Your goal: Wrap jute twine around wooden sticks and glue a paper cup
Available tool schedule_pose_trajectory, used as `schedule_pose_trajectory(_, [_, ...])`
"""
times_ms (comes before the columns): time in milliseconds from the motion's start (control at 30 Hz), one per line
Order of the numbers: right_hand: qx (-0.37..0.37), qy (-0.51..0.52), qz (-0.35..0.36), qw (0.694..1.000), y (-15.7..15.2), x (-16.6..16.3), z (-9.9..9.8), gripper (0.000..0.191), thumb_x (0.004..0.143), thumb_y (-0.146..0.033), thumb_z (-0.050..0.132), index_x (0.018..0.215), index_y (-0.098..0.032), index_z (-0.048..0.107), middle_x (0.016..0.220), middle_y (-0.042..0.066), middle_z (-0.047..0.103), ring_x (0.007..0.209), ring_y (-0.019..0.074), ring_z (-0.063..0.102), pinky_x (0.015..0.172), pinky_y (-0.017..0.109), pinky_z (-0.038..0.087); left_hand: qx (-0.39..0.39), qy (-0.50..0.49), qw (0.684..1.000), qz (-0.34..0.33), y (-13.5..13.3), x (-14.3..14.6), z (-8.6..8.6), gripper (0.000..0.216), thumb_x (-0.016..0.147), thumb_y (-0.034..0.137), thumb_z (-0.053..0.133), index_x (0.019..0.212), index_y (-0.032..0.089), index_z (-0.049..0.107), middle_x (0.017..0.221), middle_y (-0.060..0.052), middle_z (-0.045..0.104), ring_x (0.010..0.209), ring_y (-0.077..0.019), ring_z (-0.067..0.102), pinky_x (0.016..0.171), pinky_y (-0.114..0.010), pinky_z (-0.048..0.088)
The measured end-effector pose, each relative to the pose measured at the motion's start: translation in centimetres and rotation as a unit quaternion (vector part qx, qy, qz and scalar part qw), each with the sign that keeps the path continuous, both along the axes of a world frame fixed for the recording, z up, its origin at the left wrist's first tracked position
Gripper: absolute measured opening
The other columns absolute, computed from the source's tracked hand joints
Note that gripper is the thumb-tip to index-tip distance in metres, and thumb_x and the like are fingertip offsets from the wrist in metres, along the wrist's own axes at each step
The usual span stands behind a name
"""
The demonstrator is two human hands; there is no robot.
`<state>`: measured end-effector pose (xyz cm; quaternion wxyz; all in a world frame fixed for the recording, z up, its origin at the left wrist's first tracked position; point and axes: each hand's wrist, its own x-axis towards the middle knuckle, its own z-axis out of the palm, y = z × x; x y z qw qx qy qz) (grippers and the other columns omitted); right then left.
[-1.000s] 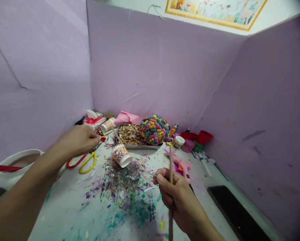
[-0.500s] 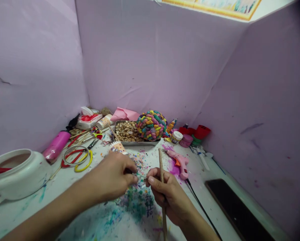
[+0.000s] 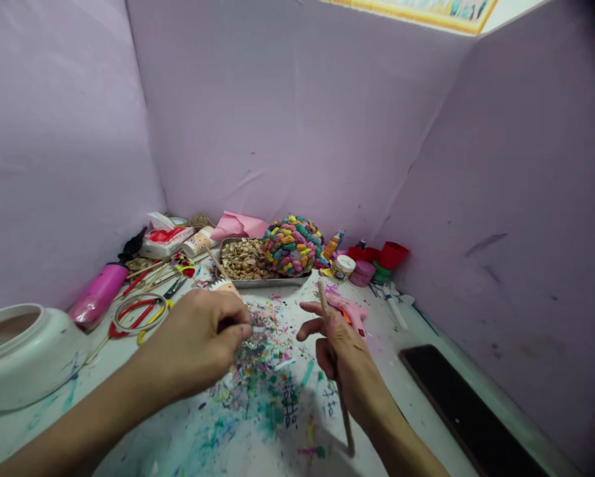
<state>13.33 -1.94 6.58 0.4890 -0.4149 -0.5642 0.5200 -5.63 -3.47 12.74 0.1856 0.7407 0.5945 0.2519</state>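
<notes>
My right hand grips a thin wooden stick that stands nearly upright over the paint-stained table; its index finger and thumb stick out to the left. My left hand is closed in a pinch on a small shiny bit I cannot make out, just left of the right hand. Both hover above a pile of coloured scraps. A paper cup lies partly hidden behind my left hand.
A metal tray of shells, a multicoloured ball, a pink glue gun, small jars and red cups stand at the back. Scissors, a pink bottle and a white pot lie left. A black slab lies right.
My left hand came back from the far left clutter to the middle, met the right hand, then drew slightly left holding a small bit. The right hand's fingers spread.
</notes>
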Motion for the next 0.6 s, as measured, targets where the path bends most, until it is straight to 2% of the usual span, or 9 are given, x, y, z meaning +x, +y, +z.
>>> schedule_pose_trajectory(100, [0.074,-0.067,0.013,0.995,-0.2,0.2,0.0,0.029,0.087,-0.037,0.038,0.101,-0.021,0.058,0.077,0.001,0.056,0.043,0.0066,0.033,0.039,0.02,0.026,-0.026,-0.136,0.99,0.033,0.2,-1.0,0.7,0.02,0.069,0.034,0.051,0.061,0.017,0.058,0.056,0.002,0.053,0.056,-0.0119,0.046,0.052,-0.023,0.032])
schedule_pose_trajectory(200, [0.141,-0.105,0.056,0.983,-0.7,0.0,-0.5,0.023,0.086,-0.028,0.042,0.1,-0.023,0.06,0.076,0.001,0.057,0.05,0.0092,0.041,0.047,0.022,0.034,-0.065,-0.276,0.959,-0.002,0.3,-1.4,0.9,0.02,0.07,0.034,0.053,0.062,0.016,0.056,0.055,0.003,0.048,0.054,-0.0099,0.041,0.052,-0.023,0.031])
schedule_pose_trajectory(300, [0.185,-0.111,0.075,0.974,-1.2,-0.3,-0.8,0.023,0.086,-0.025,0.042,0.101,-0.025,0.06,0.075,0.001,0.058,0.056,0.0121,0.046,0.053,0.024,0.037,-0.094,-0.373,0.922,-0.044,0.0,-1.3,1.0,0.02,0.069,0.033,0.055,0.059,0.015,0.054,0.053,0.004,0.047,0.053,-0.0091,0.04,0.052,-0.023,0.03])
schedule_pose_trajectory(467, [0.186,-0.109,0.063,0.974,-1.3,-0.7,-0.4,0.023,0.086,-0.031,0.042,0.079,-0.021,0.061,0.068,0.002,0.056,0.059,0.014,0.047,0.055,0.024,0.036,-0.128,-0.451,0.881,-0.068,-0.6,-0.7,1.2,0.02,0.064,0.028,0.059,0.052,0.014,0.05,0.047,0.005,0.043,0.048,-0.0073,0.035,0.049,-0.022,0.026])
schedule_pose_trajectory(600, [0.192,-0.085,0.051,0.976,-1.3,-1.2,-0.6,0.027,0.085,-0.037,0.041,0.072,-0.02,0.057,0.065,0.0,0.052,0.062,0.0152,0.047,0.057,0.024,0.035,-0.145,-0.466,0.869,-0.082,-0.8,0.0,1.0,0.024,0.062,0.029,0.06,0.048,0.014,0.049,0.043,0.006,0.041,0.044,-0.0063,0.032,0.046,-0.022,0.024])
